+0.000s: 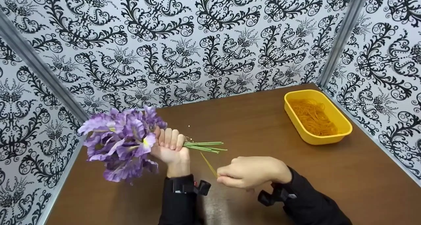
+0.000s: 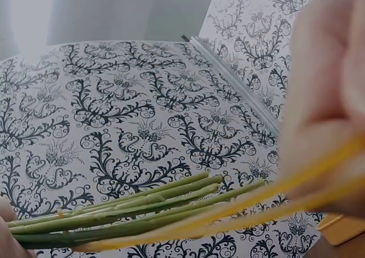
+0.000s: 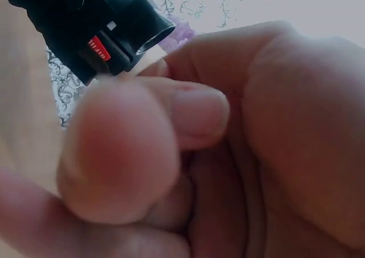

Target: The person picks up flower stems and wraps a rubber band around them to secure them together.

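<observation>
Left hand (image 1: pixel 172 149) clenched round green stems (image 1: pixel 205 147) of purple irises (image 1: pixel 123 142) | right hand (image 1: pixel 251 172) pinching a rubber band (image 1: pixel 209 165), taut from those stems!

The black-sleeved left forearm (image 1: pixel 179 203) is held almost upright in the head view, and at its end the left hand (image 1: pixel 169 147) is tightened into a grip, with the fingers curled inward. The black-sleeved right forearm (image 1: pixel 314 200) is slanted in from the lower right. The right hand (image 1: pixel 251 172) is pointed leftward, apart from the other, its back turned upward and its thumb and forefinger pinched together. In the right wrist view, a blurred fingertip (image 3: pixel 120 155) is seen close up.
</observation>
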Demonstrator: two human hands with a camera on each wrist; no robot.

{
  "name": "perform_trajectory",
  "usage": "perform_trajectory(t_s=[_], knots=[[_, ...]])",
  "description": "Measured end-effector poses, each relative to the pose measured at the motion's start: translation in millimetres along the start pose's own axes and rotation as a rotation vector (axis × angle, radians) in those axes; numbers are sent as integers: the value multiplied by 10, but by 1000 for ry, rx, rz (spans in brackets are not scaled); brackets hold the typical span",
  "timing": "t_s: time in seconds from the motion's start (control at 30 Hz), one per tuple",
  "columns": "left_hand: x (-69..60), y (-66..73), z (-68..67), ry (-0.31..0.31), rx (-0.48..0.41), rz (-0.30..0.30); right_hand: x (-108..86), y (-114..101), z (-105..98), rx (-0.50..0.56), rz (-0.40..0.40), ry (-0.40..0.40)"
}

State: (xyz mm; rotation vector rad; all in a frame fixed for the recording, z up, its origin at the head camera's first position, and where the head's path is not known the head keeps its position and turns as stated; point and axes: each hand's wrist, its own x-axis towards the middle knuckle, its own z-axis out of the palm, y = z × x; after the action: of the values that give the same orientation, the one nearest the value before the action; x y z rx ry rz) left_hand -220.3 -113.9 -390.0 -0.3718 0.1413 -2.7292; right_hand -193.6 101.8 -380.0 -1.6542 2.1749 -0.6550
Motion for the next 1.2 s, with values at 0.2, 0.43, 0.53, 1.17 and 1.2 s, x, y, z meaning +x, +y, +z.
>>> perform_trajectory(t_s=[0.2, 0.43, 0.53, 1.17, 1.2], knots=[[-35, -96, -45, -60, 3, -39, -87, -35, -137, 65, -183, 29], [-172, -290, -45, -109, 60, -155, -342, 53, -366, 387, -450, 87], [-222, -353, -41, -127, 77, -201, -390, 100, -405, 535, -493, 212], [-496, -493, 118, -208, -214, -599, -157, 607, -336, 345, 159, 761], [-505, -489, 131, -196, -219, -601, -129, 637, -312, 322, 173, 732]])
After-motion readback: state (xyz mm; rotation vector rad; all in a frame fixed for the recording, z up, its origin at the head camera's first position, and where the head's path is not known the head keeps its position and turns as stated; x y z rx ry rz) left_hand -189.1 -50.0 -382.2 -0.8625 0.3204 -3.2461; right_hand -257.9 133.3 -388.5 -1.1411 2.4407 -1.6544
